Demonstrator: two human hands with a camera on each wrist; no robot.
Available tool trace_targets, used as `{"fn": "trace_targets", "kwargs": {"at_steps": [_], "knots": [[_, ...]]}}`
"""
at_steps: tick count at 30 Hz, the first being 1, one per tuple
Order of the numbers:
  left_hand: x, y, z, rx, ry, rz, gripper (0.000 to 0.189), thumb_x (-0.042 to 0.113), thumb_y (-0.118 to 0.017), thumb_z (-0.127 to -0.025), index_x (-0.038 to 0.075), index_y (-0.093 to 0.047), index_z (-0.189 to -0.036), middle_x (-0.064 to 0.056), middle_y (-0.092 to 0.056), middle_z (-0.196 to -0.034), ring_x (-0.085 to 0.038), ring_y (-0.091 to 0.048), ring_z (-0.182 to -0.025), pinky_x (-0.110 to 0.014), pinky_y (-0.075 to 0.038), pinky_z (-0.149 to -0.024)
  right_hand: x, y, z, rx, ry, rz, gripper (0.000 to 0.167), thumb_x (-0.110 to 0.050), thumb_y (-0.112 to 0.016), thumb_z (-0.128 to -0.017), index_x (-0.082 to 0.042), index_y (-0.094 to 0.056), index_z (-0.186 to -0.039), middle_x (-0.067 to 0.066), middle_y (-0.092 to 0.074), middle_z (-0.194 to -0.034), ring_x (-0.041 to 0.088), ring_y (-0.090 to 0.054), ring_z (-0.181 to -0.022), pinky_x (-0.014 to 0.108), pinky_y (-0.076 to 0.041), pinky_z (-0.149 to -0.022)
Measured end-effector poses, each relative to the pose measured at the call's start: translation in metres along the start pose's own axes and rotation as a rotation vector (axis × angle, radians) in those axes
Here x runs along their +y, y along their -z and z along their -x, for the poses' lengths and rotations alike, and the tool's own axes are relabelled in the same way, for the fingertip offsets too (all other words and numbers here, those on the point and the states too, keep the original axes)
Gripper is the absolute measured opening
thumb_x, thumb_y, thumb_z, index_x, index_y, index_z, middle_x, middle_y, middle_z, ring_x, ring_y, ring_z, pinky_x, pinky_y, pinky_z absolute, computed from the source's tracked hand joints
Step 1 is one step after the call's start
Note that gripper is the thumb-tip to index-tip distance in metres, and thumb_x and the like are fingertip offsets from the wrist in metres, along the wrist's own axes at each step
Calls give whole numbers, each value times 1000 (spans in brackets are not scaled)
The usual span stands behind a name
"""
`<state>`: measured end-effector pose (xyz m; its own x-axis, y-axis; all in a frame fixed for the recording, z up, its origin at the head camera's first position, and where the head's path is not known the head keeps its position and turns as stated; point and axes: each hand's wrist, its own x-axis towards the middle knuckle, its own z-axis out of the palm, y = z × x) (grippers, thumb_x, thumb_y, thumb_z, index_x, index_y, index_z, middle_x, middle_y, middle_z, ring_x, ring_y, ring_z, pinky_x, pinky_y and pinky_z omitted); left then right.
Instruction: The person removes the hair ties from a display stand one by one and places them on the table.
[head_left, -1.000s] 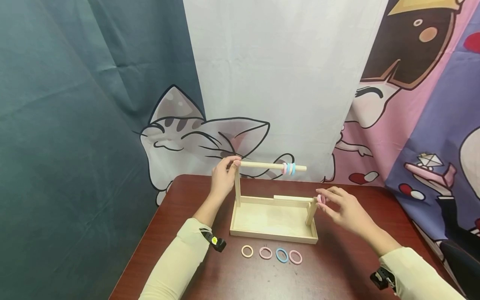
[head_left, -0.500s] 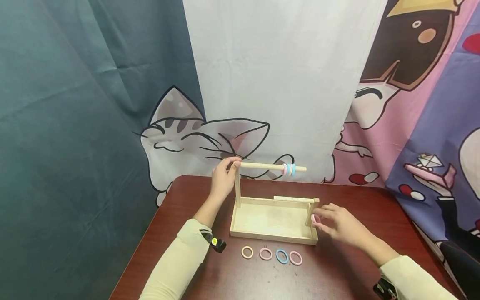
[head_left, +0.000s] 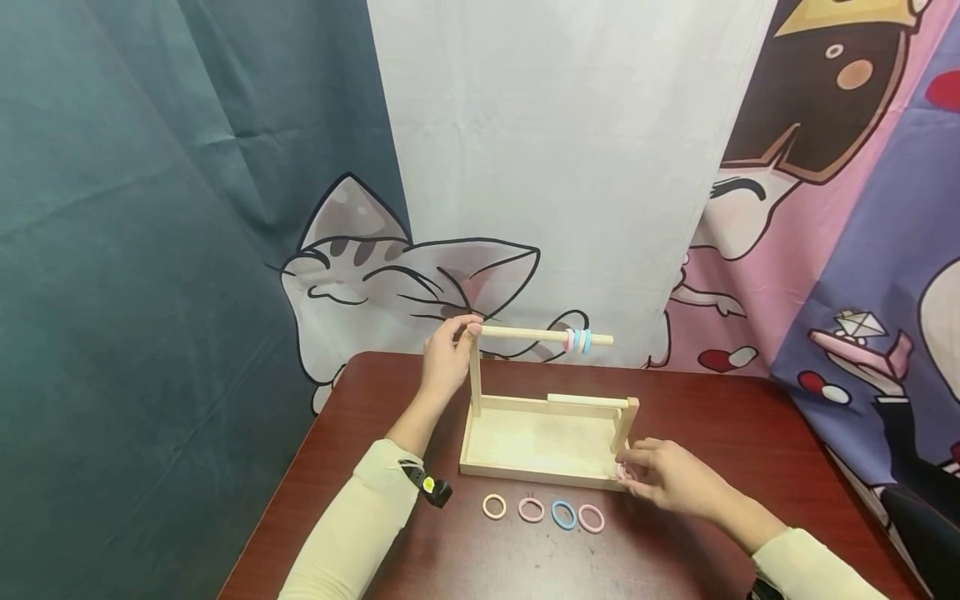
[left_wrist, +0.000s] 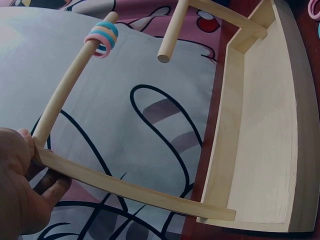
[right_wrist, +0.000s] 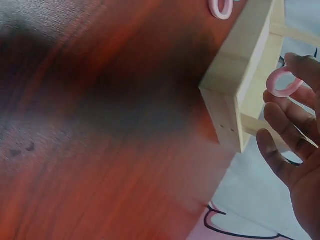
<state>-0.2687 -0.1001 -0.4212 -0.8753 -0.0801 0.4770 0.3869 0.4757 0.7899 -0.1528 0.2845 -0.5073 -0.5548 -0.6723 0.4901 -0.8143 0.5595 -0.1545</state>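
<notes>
My left hand (head_left: 446, 354) grips the top of the tall post (head_left: 476, 375) of a wooden stand, where the upper rod (head_left: 521, 332) joins it. Pink, blue and yellowish rings (left_wrist: 102, 37) hang together near that rod's free end. Low at the tray's front right corner, my right hand (head_left: 671, 475) pinches a pink ring (right_wrist: 271, 82) between thumb and fingertips. The short post (head_left: 625, 425) behind it carries a lower rod (head_left: 585, 401), which has no ring on it.
In front of the tray (head_left: 540, 477) lie a yellow ring (head_left: 484, 506), a pink ring (head_left: 521, 508), a blue ring (head_left: 553, 512) and another pink ring (head_left: 580, 515) on the brown table (head_left: 375, 392). A printed curtain (head_left: 570, 167) hangs behind.
My right hand has come down with the pink ring, from beside the top of the short post to the tray's front right corner. The left hand stays on the tall post.
</notes>
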Motion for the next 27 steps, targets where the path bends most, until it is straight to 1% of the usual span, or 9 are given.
{"fn": "trace_targets", "kwargs": {"at_steps": [4,8,10,12,15,17,20,23,27], "knots": [[0,0,0,4,4,-1,28,29,-73,-106,11,-80,-125,-13,-81,-121,-33,-79,-110,-54,-65,-94,-3,-8,6,-49,12,-23,25,-15,-96,-81,-17,-79,-100,-12,-70,-86,-4,-57,-74,14,-46,-66],[0,0,0,6,11,0,28,32,-72,-106,12,-80,-124,-12,-81,-122,-32,-79,-112,-53,-65,-96,-6,-14,12,-111,-10,-42,22,-20,-95,-84,-20,-78,-98,-14,-71,-86,-6,-58,-77,20,-49,-66],[0,0,0,8,8,-4,29,33,-72,-106,13,-81,-124,-12,-82,-122,-31,-79,-112,-52,-65,-96,-8,-17,14,-135,-33,-46,21,-24,-95,-85,-21,-77,-95,-15,-69,-84,-7,-55,-76,20,-47,-64],[0,0,1,8,5,-3,29,34,-72,-106,13,-81,-124,-12,-82,-121,-31,-79,-111,-52,-65,-95,-10,-20,16,-158,-58,-53,21,-28,-95,-86,-22,-75,-92,-16,-65,-81,-9,-50,-73,17,-42,-61],[1,0,0,7,3,-2,28,33,-71,-106,13,-81,-124,-12,-82,-121,-32,-79,-111,-52,-65,-95,-14,-24,18,-176,-79,-37,25,-32,-95,-88,-23,-71,-85,-18,-56,-75,-11,-41,-69,12,-33,-59],[1,0,0,8,6,-1,28,32,-71,-106,13,-81,-124,-12,-82,-121,-33,-79,-111,-53,-64,-95,-16,-28,19,-185,-79,-24,26,-32,-94,-88,-24,-70,-84,-18,-53,-74,-12,-38,-68,11,-30,-59],[0,-1,-1,13,2,-4,28,31,-71,-106,12,-81,-124,-13,-82,-120,-33,-79,-110,-54,-64,-95,-17,-33,22,-203,-64,-1,24,-33,-93,-89,-25,-71,-85,-18,-55,-74,-12,-38,-69,10,-31,-59],[-1,-1,-1,17,-2,-6,29,32,-72,-105,12,-81,-123,-13,-82,-121,-33,-79,-111,-54,-64,-95,-17,-37,24,-220,-42,22,20,-34,-92,-90,-25,-74,-89,-19,-57,-77,-12,-38,-70,11,-32,-59],[-3,-2,0,20,-5,-3,29,33,-73,-105,12,-81,-123,-13,-82,-122,-33,-80,-111,-52,-65,-96,-17,-39,26,-237,-28,72,22,-36,-91,-90,-26,-71,-88,-20,-54,-75,-10,-36,-68,15,-32,-58]]}}
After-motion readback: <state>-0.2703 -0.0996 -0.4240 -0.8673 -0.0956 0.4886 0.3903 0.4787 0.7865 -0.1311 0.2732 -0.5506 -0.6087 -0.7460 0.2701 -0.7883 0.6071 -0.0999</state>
